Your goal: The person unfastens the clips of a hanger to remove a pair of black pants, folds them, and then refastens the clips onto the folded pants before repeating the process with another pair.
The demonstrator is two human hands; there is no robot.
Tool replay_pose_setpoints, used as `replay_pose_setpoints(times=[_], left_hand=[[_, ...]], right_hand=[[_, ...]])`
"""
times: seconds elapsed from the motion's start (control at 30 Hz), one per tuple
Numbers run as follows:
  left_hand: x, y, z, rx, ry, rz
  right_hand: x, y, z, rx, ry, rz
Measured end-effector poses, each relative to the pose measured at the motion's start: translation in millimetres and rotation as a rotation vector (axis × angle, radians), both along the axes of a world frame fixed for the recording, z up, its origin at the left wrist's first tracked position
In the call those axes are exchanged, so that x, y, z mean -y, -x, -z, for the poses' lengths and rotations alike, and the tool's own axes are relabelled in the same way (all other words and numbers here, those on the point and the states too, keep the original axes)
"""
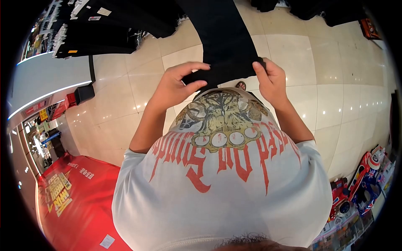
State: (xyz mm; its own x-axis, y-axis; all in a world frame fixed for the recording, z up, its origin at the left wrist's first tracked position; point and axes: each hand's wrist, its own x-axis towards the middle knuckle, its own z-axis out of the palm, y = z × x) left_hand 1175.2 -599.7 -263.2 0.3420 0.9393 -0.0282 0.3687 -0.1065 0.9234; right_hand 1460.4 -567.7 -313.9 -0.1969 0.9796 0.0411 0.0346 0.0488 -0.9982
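A black garment (224,37) hangs stretched out in front of my body, its near edge just past my printed shirt (222,180). My left hand (178,81) pinches the near left corner, with thumb and fingers on either side of the dark cloth. On the right, my right hand (270,79) grips the other corner, its thumb lying on top and the fingers curled behind. The cloth runs away from me between the hands, and its far end leaves the top of the view.
Black clothes on hangers (100,37) fill the racks at the upper left. A red cloth (88,196) covers something at the lower left. Colourful goods (364,184) stand at the lower right. Beige floor tiles (293,54) lie around me.
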Motion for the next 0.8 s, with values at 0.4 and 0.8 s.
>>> replay_pose_setpoints(times=[0.4, 0.8], left_hand=[[2.1, -26.1, -23.2, -0.2, -0.19, 0.1], [8.9, -40.0, -28.9, -0.312, -0.044, 0.026]], right_hand=[[27.5, 8.1, 10.7, 0.009, -0.067, -0.091], [33.0, 9.7, 10.8, 0.032, -0.058, -0.096]])
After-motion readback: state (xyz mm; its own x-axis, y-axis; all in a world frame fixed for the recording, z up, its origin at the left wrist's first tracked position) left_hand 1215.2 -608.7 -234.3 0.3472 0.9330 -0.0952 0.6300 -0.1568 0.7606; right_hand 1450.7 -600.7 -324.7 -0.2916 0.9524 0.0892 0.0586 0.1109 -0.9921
